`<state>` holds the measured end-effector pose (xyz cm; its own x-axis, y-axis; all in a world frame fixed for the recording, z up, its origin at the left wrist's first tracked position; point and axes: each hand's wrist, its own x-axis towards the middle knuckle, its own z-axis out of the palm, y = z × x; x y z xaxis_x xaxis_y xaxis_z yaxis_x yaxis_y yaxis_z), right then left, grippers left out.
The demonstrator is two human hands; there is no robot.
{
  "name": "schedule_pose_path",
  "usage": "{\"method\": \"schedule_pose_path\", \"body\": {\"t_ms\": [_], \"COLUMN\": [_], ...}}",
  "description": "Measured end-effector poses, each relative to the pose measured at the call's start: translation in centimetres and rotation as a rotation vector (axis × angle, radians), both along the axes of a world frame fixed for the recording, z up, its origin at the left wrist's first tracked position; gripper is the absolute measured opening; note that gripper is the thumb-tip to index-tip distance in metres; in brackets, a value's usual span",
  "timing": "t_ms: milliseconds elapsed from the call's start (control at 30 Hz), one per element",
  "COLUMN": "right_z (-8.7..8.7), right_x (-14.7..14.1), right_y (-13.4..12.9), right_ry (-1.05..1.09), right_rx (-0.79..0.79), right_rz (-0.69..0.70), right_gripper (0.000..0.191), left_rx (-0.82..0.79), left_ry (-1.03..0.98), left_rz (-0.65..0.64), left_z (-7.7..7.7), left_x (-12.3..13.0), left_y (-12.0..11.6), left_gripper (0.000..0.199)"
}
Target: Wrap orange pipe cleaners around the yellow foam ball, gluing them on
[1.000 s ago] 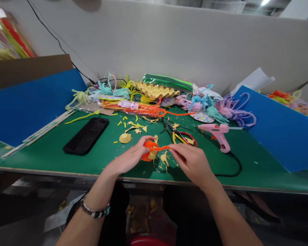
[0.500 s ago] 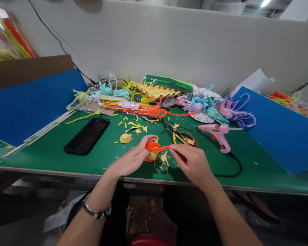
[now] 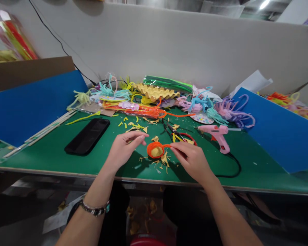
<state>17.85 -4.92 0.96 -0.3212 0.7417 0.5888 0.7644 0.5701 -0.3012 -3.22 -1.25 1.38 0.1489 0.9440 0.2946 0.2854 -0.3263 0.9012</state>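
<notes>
A small tan egg-carton cup (image 3: 157, 151) is ringed by coils of fuzzy orange pipe cleaner (image 3: 149, 148). The pipe cleaner's stem sticks out to the right, and my right hand (image 3: 191, 158) pinches its end between thumb and fingers. My left hand (image 3: 125, 147) is off to the left of the coils, apart from them, its fingers stretched out with nothing in them. Tan cardboard scraps (image 3: 165, 159) lie on the green table (image 3: 92, 166) beside and below the wrapped cup. Scissors (image 3: 192, 138) with red and yellow handles rest just beyond my right hand, partly covered.
A pink glue gun (image 3: 219, 135) lies at right, its black cord curling toward the table edge. A black phone (image 3: 87, 136) is at left. Pipe-cleaner bundles (image 3: 143, 110) and an egg carton (image 3: 156, 91) line the back. Blue boards (image 3: 38, 102) stand at both sides.
My left hand has let go of the orange-wrapped cup and moved left and up. My right hand still pinches the pipe cleaner's end, nearly where it was.
</notes>
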Motion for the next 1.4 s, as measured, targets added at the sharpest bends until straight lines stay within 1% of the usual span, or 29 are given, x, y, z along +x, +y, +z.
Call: {"method": "schedule_pose_path", "body": {"t_ms": [133,233,333,500,633,700,767,900,1000,1100,1233,1400], "right_z": [0.1,0.2,0.2,0.1,0.2,0.2,0.3,0.2,0.1,0.0,0.1,0.3], "right_x": [0.0,0.0,0.0,0.1,0.2,0.2,0.3,0.4,0.4,0.3,0.2,0.2], "right_y": [0.0,0.0,0.0,0.0,0.0,0.0,0.1,0.1,0.1,0.1,0.1,0.1], "right_ry": [-0.015,-0.018,-0.021,-0.010,-0.005,-0.011,-0.018,-0.019,-0.021,-0.018,-0.006,-0.005], "right_rx": [0.001,0.001,-0.013,-0.003,0.004,0.009,0.011,0.003,-0.007,-0.006,0.011,0.028], "right_rz": [0.021,0.037,0.039,0.032,0.027,0.029,0.032,0.033,0.024,0.016,0.012,0.009], "right_gripper": [0.023,0.022,0.022,0.024,0.024,0.024,0.023,0.021,0.021,0.022,0.020,0.018], "left_rx": [0.157,0.213,0.254,0.322,0.322,0.281,0.222,0.109,0.020,-0.025,-0.050,-0.078], "left_ry": [0.198,0.346,0.445,0.458,0.458,0.394,0.316,0.132,-0.032,-0.168,-0.392,-0.836], "left_rz": [-0.135,-0.220,-0.208,-0.165,-0.135,-0.141,-0.118,-0.028,-0.004,0.010,-0.019,-0.100], "left_z": [-0.4,-0.7,-1.1,-1.4,-1.3,-1.1,-0.9,-0.7,-0.4,0.0,0.2,0.2], "left_x": [0.4,1.0,1.3,1.6,1.6,1.6,1.5,1.3,1.2,1.1,0.7,0.0], "left_y": [0.0,0.0,0.1,0.2,0.0,0.0,0.0,0.1,0.1,0.0,-0.1,0.2], "left_gripper": [0.022,0.022,0.018,0.006,0.013,0.016,0.018,0.017,0.015,0.014,0.015,0.029]}}
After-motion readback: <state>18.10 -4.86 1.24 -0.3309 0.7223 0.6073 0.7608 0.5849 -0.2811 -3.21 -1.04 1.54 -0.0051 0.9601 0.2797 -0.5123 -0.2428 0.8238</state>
